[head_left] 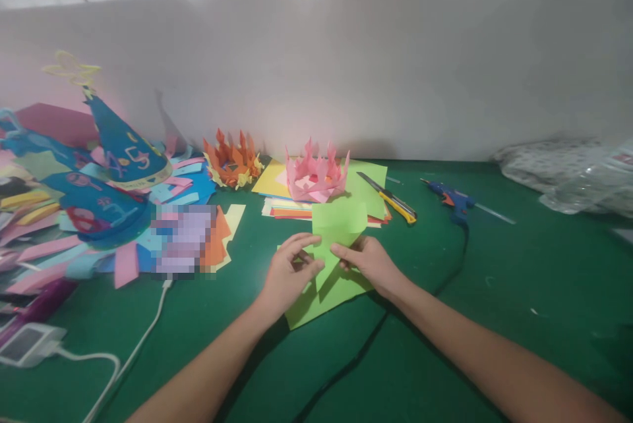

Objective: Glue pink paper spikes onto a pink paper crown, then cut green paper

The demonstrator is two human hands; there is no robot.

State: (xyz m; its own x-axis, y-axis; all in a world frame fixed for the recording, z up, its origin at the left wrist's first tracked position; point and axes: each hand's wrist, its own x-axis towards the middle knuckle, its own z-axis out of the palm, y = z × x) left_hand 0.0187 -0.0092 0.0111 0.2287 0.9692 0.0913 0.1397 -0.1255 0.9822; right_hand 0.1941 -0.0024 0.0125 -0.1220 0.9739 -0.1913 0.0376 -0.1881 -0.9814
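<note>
Nearest the camera, two bare forearms reach forward over the green bench [494, 291]. A black cord [356, 357] snakes across the cloth between them, passing under the right arm. At the lower left, a white charger [27, 342] lies with its white cable [143, 337] running up toward the paper heap.

The left hand [289, 275] and the right hand [368, 261] meet over a sheet of light green paper [326, 294] that lies flat on the bench in front of the person. The fingers of the left hand are bent and pinched on a folded flap at the middle of the sheet. The fingers of the right hand are close together, pressing down on the paper just beside the left hand's fingertips. The far part of the sheet stands up a little behind the hands.

Just beyond, a pink paper crown [316, 176] sits on a stack of coloured sheets [291, 209]. To its right lie a yellow utility knife [390, 199] and, farther right, a blue glue gun [452, 199]. An orange paper crown [232, 159] stands to the left of the pink one. On the far left are a blue cone hat [126, 143] and a heap of coloured paper strips [123, 258]. Clear plastic wrapping [568, 172] lies at the far right. A white wall panel [346, 60] closes off the back of the bench.
</note>
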